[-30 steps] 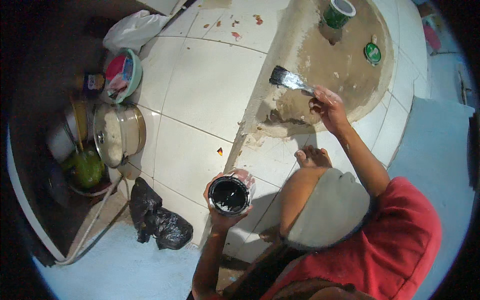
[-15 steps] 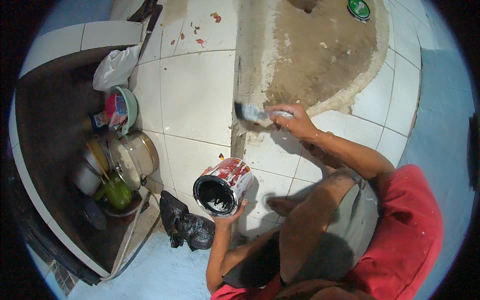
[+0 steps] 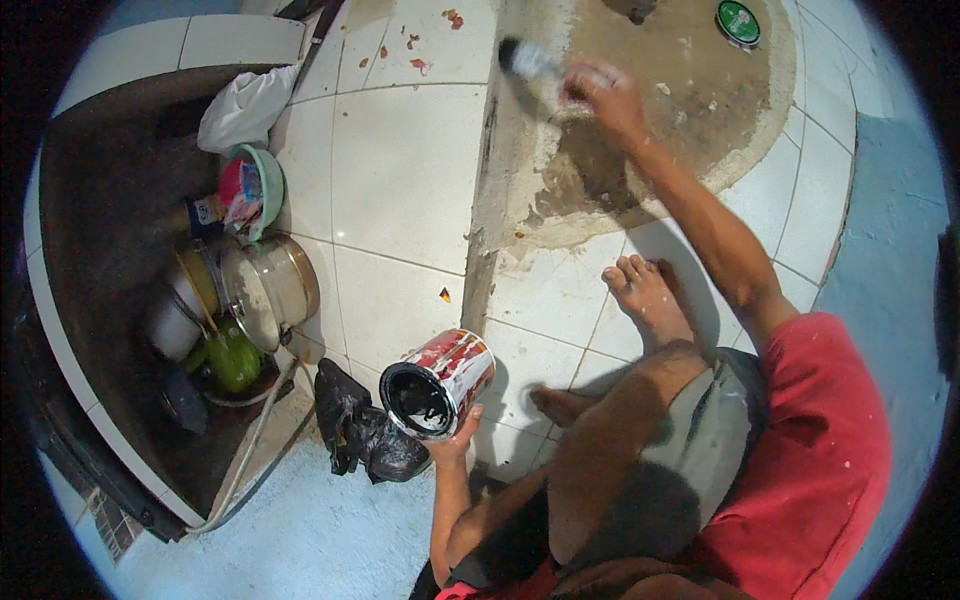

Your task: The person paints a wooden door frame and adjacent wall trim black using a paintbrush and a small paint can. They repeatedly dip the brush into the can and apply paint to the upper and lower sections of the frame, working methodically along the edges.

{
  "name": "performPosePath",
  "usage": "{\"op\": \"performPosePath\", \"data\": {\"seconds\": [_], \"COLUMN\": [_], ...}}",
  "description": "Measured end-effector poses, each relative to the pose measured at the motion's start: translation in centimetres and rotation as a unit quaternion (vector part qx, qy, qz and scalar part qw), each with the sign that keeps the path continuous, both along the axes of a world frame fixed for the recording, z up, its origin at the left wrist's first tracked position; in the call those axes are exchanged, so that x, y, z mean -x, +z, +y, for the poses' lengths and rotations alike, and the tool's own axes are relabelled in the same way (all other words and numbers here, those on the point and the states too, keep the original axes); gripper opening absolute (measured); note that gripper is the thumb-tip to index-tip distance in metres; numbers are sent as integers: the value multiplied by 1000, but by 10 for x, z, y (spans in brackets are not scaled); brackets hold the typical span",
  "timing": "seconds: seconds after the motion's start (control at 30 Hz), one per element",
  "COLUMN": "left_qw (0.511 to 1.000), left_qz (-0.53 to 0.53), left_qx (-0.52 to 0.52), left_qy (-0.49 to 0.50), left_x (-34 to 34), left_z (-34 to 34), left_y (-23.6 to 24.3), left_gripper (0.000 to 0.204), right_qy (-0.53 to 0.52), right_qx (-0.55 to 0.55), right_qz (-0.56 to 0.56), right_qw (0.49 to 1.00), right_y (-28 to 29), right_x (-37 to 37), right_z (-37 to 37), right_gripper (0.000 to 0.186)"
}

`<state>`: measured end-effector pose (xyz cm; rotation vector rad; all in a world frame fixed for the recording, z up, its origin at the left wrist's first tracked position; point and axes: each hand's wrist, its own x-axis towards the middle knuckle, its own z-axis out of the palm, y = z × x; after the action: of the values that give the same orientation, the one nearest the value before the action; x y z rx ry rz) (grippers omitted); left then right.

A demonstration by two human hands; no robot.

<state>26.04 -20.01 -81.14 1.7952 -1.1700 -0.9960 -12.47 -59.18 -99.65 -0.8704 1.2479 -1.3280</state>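
Note:
My right hand (image 3: 610,98), slightly blurred, is closed around the handle of a paintbrush (image 3: 538,64) with white-smeared sides and dark bristle tips. The brush reaches left over the upper part of a narrow grey cement strip (image 3: 487,190); whether its tip touches the surface I cannot tell. Low in the middle, my left hand (image 3: 456,442) grips a red and white paint can (image 3: 458,362) from beneath and the side. Its mouth, rimmed in black, tilts toward the lower left, and pale paint shows inside. White drips streak the can's outside.
A rough brown cement patch (image 3: 690,130) lies right of the strip, with a round green lid (image 3: 738,22) on it. At left, a dark recess holds a metal pot (image 3: 270,285), a mint basin (image 3: 268,195) and a white bag (image 3: 245,110). A black plastic bag (image 3: 395,450) sits beside the can.
My right hand has moved the brush away from me, up along the cement strip. The can in my left hand stays nearly in place, and the view has shifted slightly.

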Motion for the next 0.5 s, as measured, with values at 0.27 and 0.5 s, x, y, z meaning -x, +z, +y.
{"op": "performPosePath", "data": {"seconds": [0.27, 0.5], "left_qw": [998, 999], "left_qz": [50, -6], "left_qx": [-30, 4], "left_qy": [16, -35], "left_x": [3, -6], "left_z": [-4, 6], "left_y": [2, -4], "left_gripper": [83, 88], "right_qy": [251, 68], "right_qx": [-86, -21], "right_qz": [-103, -73], "right_qw": [959, 995], "right_y": [20, -12], "right_x": [-57, -2], "right_z": [159, 4], "right_gripper": [20, 22]}}
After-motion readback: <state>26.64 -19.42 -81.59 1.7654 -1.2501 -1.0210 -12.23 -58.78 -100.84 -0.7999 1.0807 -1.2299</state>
